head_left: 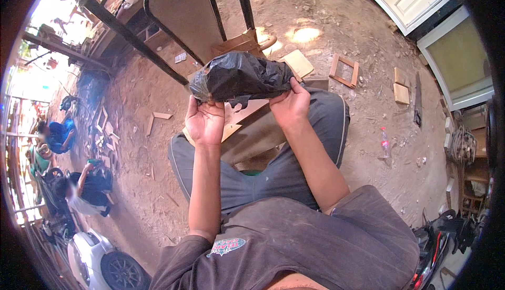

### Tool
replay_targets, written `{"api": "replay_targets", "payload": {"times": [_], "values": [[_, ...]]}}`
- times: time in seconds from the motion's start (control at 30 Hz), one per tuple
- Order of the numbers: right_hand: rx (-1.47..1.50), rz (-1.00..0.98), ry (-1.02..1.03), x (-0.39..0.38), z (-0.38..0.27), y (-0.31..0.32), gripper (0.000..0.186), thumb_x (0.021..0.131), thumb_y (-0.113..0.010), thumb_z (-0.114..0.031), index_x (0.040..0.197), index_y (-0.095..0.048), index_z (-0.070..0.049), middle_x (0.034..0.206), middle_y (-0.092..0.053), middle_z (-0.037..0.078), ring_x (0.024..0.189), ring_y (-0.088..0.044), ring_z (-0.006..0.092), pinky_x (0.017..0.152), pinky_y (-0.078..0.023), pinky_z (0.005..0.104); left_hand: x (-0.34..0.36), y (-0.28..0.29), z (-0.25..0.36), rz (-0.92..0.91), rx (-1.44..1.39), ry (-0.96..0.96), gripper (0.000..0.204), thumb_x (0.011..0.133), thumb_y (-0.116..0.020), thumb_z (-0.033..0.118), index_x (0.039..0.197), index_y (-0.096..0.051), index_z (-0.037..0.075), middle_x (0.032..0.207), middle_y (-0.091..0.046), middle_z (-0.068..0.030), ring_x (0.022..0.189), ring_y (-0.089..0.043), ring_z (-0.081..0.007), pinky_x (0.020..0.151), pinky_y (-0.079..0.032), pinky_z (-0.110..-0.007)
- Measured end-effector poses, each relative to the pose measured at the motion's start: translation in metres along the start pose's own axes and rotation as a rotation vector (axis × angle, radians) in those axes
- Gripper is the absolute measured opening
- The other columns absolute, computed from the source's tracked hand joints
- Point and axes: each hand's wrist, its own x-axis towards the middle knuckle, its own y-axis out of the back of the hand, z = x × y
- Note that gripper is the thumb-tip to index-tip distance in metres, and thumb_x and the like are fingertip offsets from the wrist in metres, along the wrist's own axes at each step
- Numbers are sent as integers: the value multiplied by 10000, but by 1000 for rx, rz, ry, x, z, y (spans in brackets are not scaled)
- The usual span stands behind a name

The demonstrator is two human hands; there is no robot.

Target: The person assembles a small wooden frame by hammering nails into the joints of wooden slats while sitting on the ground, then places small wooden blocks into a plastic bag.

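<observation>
A crumpled black plastic bag (244,75) is stretched between my two hands above my lap. At its left end my left hand (205,121) grips the lower edge, palm turned up and fingers partly hidden beneath the plastic. My right hand (292,102) pinches the bag's right end, thumb on top. What the bag contains, if anything, cannot be seen. Below it, wooden pieces (231,131) lie between my knees.
A metal-framed chair (184,13) stands just ahead. On the dirt floor lie a wooden frame (344,71), a plastic bottle (385,141) and wood offcuts (158,116). White doors (457,61) lean at right. Two people (87,190) sit at left near a car (100,261).
</observation>
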Motion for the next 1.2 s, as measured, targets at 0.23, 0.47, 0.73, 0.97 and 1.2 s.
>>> {"api": "replay_targets", "payload": {"times": [0.23,0.47,0.73,0.97,1.2], "values": [[-3,-45,-16,-5,-5,-8,410,1099,-331,-249,1338,-581,-28,1315,-683,116,1193,-672,275,1079,-511,437,3,-2,-2,51,-6,61,436,1076,-401,228,1383,-579,-23,1446,-591,-237,1365,-543,-408,1129,-422,-602],[24,-190,-86,4,-10,-3,442,1097,-362,-317,1337,-585,-20,1346,-671,139,1228,-656,308,1118,-476,475,14,11,10,49,42,101,426,1068,-435,259,1362,-598,-4,1417,-617,-219,1320,-581,-403,1113,-458,-584],[-166,-144,-62,4,-21,-11,345,994,-480,-255,1166,-668,-23,1146,-734,142,1055,-716,313,978,-563,476,26,-12,25,73,373,259,603,1068,-474,463,1339,-590,-63,1353,-644,-258,1234,-643,-403,1119,-477,-538],[-517,-376,-43,0,-25,-27,263,861,-505,-140,1002,-659,20,939,-708,145,899,-721,268,857,-600,401,15,-41,98,445,1124,499,607,1007,-594,536,1217,-659,-30,1129,-743,-172,1014,-732,-265,985,-578,-426],[-1191,-982,-126,19,-51,-61,150,756,-486,-116,669,-550,-11,691,-574,85,725,-588,214,787,-519,386,33,-120,105,-248,1936,1098,507,972,-675,438,790,-731,-32,741,-702,-95,691,-630,-182,684,-497,-338]]}}
